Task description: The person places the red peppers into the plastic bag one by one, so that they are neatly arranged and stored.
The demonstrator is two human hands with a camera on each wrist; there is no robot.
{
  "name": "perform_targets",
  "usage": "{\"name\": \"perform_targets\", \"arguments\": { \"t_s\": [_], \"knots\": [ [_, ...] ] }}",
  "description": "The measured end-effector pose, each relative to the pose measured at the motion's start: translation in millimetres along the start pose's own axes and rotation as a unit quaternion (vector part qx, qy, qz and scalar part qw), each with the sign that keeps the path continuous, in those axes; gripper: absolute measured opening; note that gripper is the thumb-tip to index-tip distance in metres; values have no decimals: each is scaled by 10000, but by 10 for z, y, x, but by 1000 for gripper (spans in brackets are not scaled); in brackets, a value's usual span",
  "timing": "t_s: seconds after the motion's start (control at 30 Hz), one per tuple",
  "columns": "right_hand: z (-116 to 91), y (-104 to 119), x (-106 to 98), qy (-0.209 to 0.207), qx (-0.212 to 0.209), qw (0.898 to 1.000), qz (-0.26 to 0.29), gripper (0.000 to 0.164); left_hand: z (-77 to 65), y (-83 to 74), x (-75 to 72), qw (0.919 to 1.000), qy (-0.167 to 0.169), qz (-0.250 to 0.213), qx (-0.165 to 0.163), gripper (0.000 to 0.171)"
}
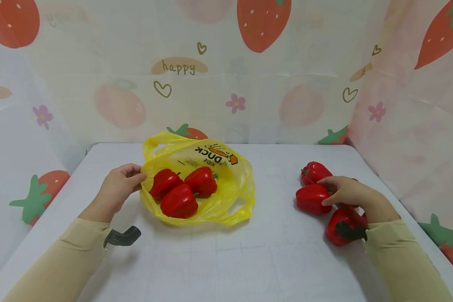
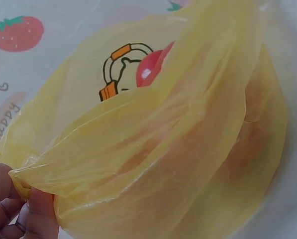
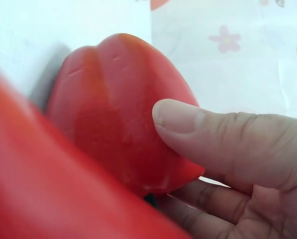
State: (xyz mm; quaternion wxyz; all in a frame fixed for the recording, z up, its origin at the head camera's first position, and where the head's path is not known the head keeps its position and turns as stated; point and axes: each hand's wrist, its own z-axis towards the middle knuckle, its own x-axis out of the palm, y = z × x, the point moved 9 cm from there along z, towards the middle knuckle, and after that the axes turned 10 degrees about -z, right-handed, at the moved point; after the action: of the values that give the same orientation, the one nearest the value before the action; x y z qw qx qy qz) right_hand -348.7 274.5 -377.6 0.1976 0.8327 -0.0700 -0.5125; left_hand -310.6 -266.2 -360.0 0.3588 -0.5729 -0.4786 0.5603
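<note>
- While the left grip (image 1: 121,184) pinches the left edge of the yellow bag (image 1: 230,186), the bag lies wide open on the white counter (image 1: 249,260).
- Inside the bag, three red peppers (image 1: 179,201) sit bunched up and touching, close to the pinched edge.
- Well to the right of the bag, the right grip (image 1: 349,193) has its thumb and fingers on one red pepper (image 1: 311,200), holding it near the stem end. I cannot tell if it is off the counter.
- Other red peppers (image 1: 341,226) are around the right grip, also right of the bag. The hand hides some, so I cannot count them.
- On the bag's inside wall, the word "DUCK" (image 1: 207,155) is upside down.
- Behind the bag hangs a cloth (image 1: 219,105) with strawberries, hearts, flowers and the word "happy".
</note>
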Motion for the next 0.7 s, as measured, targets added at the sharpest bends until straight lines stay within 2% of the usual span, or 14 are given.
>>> {"name": "perform_targets", "arguments": {
  "t_s": [0.47, 0.7],
  "knots": [
    [39, 34, 91, 102, 16, 9999, -44, 78, -4, 9, -22, 10000, -44, -29, 58, 38],
    [73, 60, 147, 234, 5, 9997, 103, 85, -20, 8, -40, 9999, -66, -32, 76, 36]
  ]
}}
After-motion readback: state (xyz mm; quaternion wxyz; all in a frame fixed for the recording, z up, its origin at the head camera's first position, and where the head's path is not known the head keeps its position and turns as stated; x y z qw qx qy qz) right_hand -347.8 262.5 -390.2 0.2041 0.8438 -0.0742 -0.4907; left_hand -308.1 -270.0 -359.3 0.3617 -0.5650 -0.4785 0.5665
